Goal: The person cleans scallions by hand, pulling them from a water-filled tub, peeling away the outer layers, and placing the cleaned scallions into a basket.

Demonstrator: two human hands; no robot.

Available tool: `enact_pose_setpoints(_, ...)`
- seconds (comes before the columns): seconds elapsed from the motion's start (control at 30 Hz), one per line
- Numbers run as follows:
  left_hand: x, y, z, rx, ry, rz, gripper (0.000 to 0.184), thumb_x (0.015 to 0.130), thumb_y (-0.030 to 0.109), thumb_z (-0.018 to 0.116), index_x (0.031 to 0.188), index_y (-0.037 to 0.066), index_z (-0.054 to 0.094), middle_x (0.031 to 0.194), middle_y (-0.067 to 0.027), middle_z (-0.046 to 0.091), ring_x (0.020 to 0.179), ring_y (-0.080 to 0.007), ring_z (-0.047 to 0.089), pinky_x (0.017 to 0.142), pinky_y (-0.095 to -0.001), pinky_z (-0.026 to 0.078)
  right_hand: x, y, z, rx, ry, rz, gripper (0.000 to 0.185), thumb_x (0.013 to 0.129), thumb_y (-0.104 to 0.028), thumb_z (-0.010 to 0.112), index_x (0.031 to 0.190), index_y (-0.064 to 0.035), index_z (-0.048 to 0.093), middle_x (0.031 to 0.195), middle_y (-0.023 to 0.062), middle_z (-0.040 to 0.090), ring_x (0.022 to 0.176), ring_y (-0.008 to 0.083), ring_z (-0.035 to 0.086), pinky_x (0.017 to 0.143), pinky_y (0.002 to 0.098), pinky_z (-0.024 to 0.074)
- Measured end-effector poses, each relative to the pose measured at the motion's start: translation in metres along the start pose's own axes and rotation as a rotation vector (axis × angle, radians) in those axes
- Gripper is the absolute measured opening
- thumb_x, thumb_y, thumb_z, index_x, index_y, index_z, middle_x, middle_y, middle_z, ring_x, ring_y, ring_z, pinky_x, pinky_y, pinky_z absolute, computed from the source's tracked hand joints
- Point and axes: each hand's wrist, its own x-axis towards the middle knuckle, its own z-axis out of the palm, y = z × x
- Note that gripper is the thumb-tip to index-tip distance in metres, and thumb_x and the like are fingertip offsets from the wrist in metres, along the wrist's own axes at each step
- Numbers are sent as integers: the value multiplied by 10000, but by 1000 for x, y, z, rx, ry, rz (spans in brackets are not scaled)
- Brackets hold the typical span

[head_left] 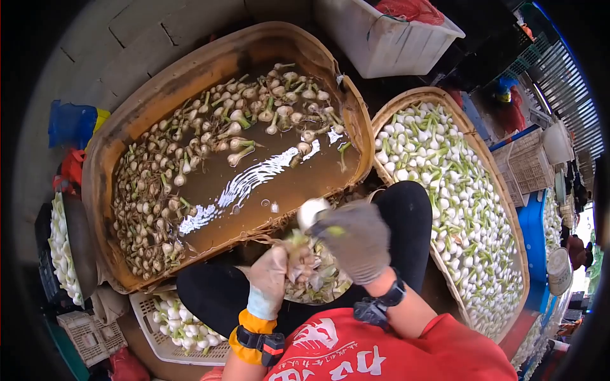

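Observation:
My left hand [268, 274], in a pale glove, is closed near a bunch of loose brownish peel and roots [300, 259] above my lap. Just to its right, my right hand [356, 238], in a grey glove blurred by motion, is wrapped round a white peeled bulb [312, 214] with a bit of green stem. Below both hands lies a heap of peelings [324, 279] between my knees. Unpeeled bulbs [149, 190] float in brown water in a large orange tub [95, 165] ahead of me.
To the right, a long tub [406, 98] is full of white bulbs with green stems. A white basket [149, 330] of peeled bulbs stands at lower left. A white bin [387, 47] with red netting is at the top, and a blue bucket [70, 125] at the left.

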Motion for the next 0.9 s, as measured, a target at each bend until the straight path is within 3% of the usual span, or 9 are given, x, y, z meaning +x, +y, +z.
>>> enact_pose_setpoints(0.07, 24, -29, -39, 763, -372, 562, 334, 916, 320, 636, 1082, 30, 632, 868, -133, 667, 747, -270, 635, 692, -360, 506, 8, 19, -31, -234, 268, 52, 346, 669, -185, 844, 985, -121, 720, 849, 73, 629, 840, 266, 594, 756, 374, 477)
enact_pose_setpoints(0.2, 48, -9, -16, 1357, -422, 439, 186, 870, 227, 655, 1011, 115, 700, 965, -121, 683, 873, -334, 610, 800, -438, 493, 19, 27, -45, -206, 219, 149, 499, 648, -242, 867, 1100, -116, 696, 840, 64, 620, 781, 245, 567, 725, 357, 480)
enact_pose_setpoints(0.27, 83, 1, -10, 1022, -361, 489, 256, 911, 235, 605, 1106, 84, 674, 930, -114, 691, 811, -281, 656, 738, -373, 522, 17, 33, -28, -113, 35, 173, 467, 691, -267, 840, 1107, -117, 691, 859, 69, 634, 803, 248, 595, 729, 366, 493)
enact_pose_setpoints(0.33, 117, 26, 3, 820, -197, 111, 269, 951, 216, 544, 1121, 38, 652, 925, -98, 701, 689, -181, 658, 639, -298, 526, 11, 59, -2, -137, -209, 184, 425, 740, -254, 806, 1124, -113, 690, 907, 86, 659, 826, 254, 632, 724, 358, 509)
enact_pose_setpoints(0.47, 244, 32, 3, 648, 114, -41, 408, 935, 232, 565, 1271, 2, 541, 962, -113, 706, 657, -143, 654, 614, -274, 528, 2, 87, 48, 302, -137, 492, 268, 829, -237, 711, 1058, -101, 732, 1007, 99, 690, 905, 294, 645, 809, 376, 519)
enact_pose_setpoints(0.53, 318, -19, -33, 1476, 367, 487, 530, 870, 290, 643, 1294, 3, 506, 977, -139, 709, 717, -185, 695, 634, -311, 542, 4, 89, 54, 372, -123, 544, 302, 825, -218, 736, 1089, -73, 718, 979, 111, 699, 879, 268, 662, 773, 342, 523)
enact_pose_setpoints(0.63, 370, -35, -28, 1125, -53, -546, 413, 905, 278, 598, 1209, 2, 547, 938, -117, 700, 631, -190, 646, 525, -365, 509, 5, 95, 53, 342, -92, 511, 309, 815, -190, 754, 1099, -76, 714, 937, 120, 705, 820, 220, 671, 733, 302, 524)
enact_pose_setpoints(0.73, 350, -57, -44, 438, -276, -417, 194, 969, 208, 516, 1108, 91, 583, 788, 4, 626, 576, -88, 562, 459, -236, 404, 3, 102, 46, 457, -19, 609, 320, 856, -106, 721, 1161, -36, 653, 972, 92, 666, 845, 186, 656, 751, 304, 523)
enact_pose_setpoints(0.9, 201, 18, 9, 322, -374, -146, 236, 965, 157, 585, 1181, 65, 560, 846, 0, 619, 665, -83, 533, 593, -208, 443, 22, 93, 21, 385, -176, 825, 704, 744, -321, 834, 1286, 9, 531, 1025, 116, 642, 958, 215, 625, 867, 305, 500)
